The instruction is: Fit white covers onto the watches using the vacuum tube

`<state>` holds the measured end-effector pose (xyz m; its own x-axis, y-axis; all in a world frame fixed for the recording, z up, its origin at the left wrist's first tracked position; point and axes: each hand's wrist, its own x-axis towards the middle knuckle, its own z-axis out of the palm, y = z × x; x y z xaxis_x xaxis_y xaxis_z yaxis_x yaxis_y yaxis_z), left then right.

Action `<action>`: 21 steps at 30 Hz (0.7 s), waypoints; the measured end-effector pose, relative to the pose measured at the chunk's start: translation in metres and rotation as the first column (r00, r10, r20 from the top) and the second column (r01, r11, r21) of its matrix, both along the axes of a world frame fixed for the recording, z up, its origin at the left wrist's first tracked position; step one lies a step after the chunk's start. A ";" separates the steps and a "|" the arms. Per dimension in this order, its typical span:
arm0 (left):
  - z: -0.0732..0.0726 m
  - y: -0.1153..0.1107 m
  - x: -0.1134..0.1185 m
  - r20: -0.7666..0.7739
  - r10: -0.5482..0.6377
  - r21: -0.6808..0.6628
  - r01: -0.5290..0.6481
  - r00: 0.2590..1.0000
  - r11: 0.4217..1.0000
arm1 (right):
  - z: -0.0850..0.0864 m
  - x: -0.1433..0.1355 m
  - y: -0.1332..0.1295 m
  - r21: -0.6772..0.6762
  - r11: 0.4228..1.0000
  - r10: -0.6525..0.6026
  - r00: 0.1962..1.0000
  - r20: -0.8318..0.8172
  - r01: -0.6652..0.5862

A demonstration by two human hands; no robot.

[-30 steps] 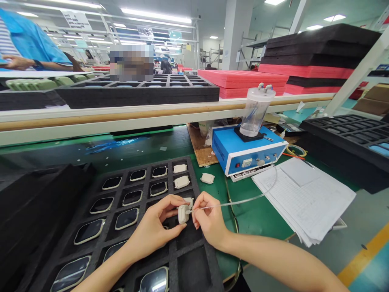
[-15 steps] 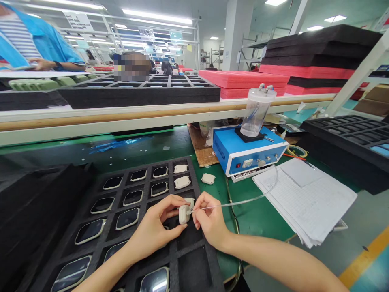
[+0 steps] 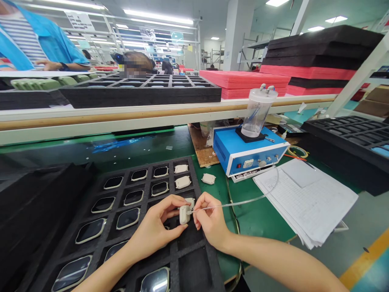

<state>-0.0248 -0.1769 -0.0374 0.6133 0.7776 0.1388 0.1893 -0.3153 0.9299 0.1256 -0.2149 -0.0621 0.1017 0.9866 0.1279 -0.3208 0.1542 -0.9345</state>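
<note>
Between the thumb and fingers of my left hand is a cream watch case, held up on edge over the black foam tray. My right hand pinches the end of a clear thin tube, its tip against the side of the case. The tube curves back to a blue machine with a clear cylinder on top. Another cream case shows partly behind my fingers. Several watches with dark screens lie in the tray's pockets.
One loose cream case lies on the green mat right of the tray. Papers lie at the right. A shelf with foam trays runs across the back; a person in a blue jacket stands behind it.
Both hands keep the same hold on the case and tube. The view has shifted very slightly. Behind the shelf, the person in blue has moved a little to the right.
</note>
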 end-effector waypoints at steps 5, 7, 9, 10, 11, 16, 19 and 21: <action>-0.002 0.000 -0.001 0.008 -0.010 0.009 0.010 1.000 1.000 | 0.000 0.001 0.000 0.005 1.000 0.000 1.000 0.004 0.000; -0.002 0.000 -0.001 0.009 -0.015 0.006 0.015 1.000 1.000 | 0.000 0.001 0.000 0.005 1.000 0.001 1.000 0.004 -0.001; -0.002 0.001 0.000 0.011 -0.019 0.004 0.019 1.000 1.000 | 0.000 0.000 0.001 0.002 1.000 0.001 1.000 0.001 -0.001; -0.002 0.001 0.000 0.011 -0.019 0.004 0.019 1.000 1.000 | 0.000 0.000 0.001 0.000 1.000 0.001 1.000 -0.004 -0.001; -0.002 0.001 0.000 0.009 -0.018 0.004 0.018 1.000 1.000 | 0.000 0.000 0.001 -0.001 1.000 0.003 1.000 -0.007 -0.003; 0.000 0.000 0.000 0.000 -0.013 0.003 0.013 1.000 1.000 | -0.001 0.000 0.000 0.003 1.000 0.003 1.000 -0.011 -0.003; 0.000 0.000 0.000 -0.003 -0.015 0.008 0.015 1.000 1.000 | -0.002 0.000 0.001 0.004 1.000 0.003 1.000 -0.008 -0.003; -0.001 0.000 0.000 0.001 -0.015 0.006 0.015 1.000 1.000 | -0.001 0.000 0.000 0.005 1.000 0.006 1.000 -0.010 -0.006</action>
